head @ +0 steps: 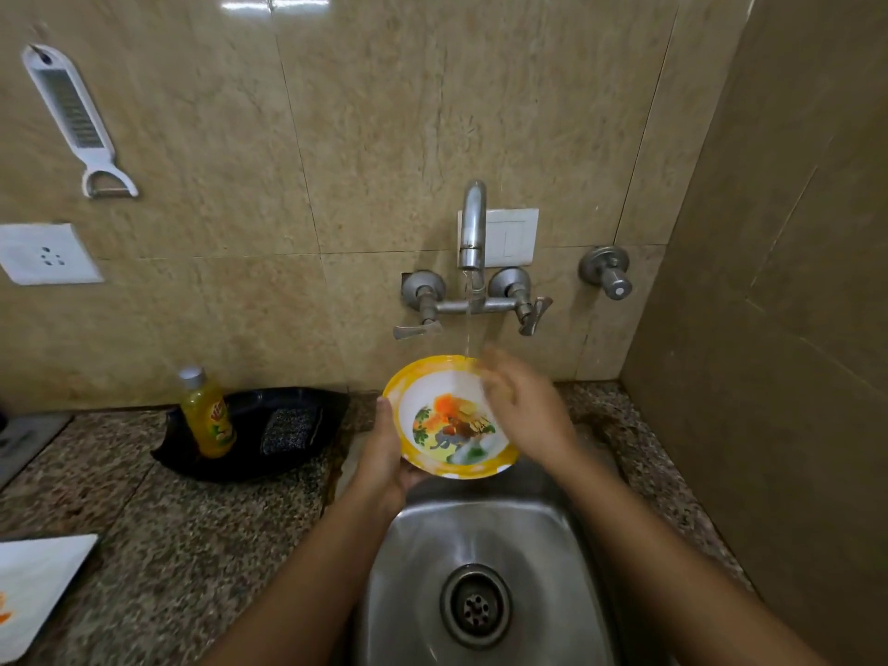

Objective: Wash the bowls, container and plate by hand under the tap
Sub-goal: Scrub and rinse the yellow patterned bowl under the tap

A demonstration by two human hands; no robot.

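Observation:
A yellow-rimmed white bowl (442,420) with a flower picture inside is held tilted over the back of the steel sink (543,545), under the running tap (472,233). My left hand (384,454) grips the bowl from below at its left rim. Over the bowl's right rim, where the water stream lands, my right hand (524,411) lies flat with blurred, spread fingers touching the inside. A white plate (33,588) lies on the counter at the far left, partly out of frame.
A black tray (331,411) on the granite counter holds a yellow dish-soap bottle (207,415) and a scrub pad (288,430). A grater-peeler (72,113) hangs on the tiled wall; a side wall stands close on the right. The sink drain (475,605) is uncovered.

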